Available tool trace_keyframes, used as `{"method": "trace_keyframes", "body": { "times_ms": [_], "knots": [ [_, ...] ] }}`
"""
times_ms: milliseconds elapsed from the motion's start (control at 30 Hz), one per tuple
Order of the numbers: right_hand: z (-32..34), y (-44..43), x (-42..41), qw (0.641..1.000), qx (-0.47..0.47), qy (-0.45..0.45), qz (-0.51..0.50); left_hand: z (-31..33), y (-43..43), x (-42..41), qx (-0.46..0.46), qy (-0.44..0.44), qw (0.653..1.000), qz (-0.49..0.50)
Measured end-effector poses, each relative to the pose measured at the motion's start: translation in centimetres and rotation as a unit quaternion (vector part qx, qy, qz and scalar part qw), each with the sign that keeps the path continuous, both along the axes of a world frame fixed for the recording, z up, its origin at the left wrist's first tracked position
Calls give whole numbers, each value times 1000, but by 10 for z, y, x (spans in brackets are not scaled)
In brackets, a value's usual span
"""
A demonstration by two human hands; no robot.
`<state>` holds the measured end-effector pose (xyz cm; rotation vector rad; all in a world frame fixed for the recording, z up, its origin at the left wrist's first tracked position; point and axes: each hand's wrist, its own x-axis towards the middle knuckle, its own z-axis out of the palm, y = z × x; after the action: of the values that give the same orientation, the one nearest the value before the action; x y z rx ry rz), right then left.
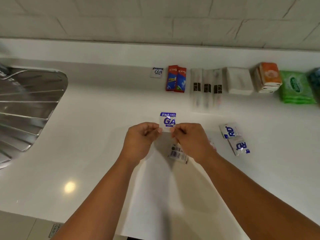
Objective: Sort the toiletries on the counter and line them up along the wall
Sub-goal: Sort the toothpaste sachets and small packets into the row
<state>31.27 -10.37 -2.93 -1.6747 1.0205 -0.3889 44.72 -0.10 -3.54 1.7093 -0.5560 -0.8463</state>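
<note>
1. Shampoo packet (167, 120): it is small, white and blue, with big letters "GA" on it. Both hands hold it up over the middle of the white worktop (103, 135).
2. The left hand (142, 137) pinches the bottom left corner of the packet with its fingers curled.
3. The right hand (191, 139) pinches the bottom right corner the same way.
4. A row of things lies along the wall (155, 18) at the back of the worktop.
5. At the left end of the row is a little white packet (156, 72) that also says "GA".
6. Next to it are two red toothpaste packets (175, 78), side by side and touching.
7. Then come three toothbrushes (207, 89) in clear wrappers, close together.
8. After them lies a white pack (239, 80), then a stack of orange packs (268, 77), then a green pack (297, 87).
9. Something blue (315, 78) sits at the right edge, too blurry to tell what it is.
10. Two small packets marked "RD" (228, 130) lie loose on the worktop, to the right of the right hand and touching each other.
11. Another packet with a barcode (178, 153) lies flat on the worktop, partly hidden under the right hand.
12. A shiny metal sink tray (26, 104) is at the far left.
</note>
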Motion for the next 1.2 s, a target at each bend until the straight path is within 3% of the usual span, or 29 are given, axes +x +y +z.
{"method": "trace_keyframes", "body": {
  "times_ms": [167, 367, 533, 700, 833, 1067, 1200],
  "knots": [
    [-6, -18, 37, 999, 35, -3, -20, -3, -21, 35, 7, 14, 1000, 7],
    [-7, -53, 87, 1000, -10, -5, -29, 0, -60, 84, -22, 74, 997, 6],
    [-1, -91, 124, 994, -105, 34, -27, 1, -107, 124, -38, 51, 998, 30],
    [0, -130, 147, 948, -297, 105, -36, -6, -154, 158, -26, 25, 998, 60],
    [-11, -155, 159, 873, -458, 166, -8, -21, -183, 172, 11, -28, 998, 60],
    [-20, -183, 189, 817, -517, 226, 117, -36, -205, 185, 54, -88, 992, 67],
    [-29, -188, 195, 806, -520, 251, 133, -37, -205, 180, 71, -129, 986, 78]
  ]
}}
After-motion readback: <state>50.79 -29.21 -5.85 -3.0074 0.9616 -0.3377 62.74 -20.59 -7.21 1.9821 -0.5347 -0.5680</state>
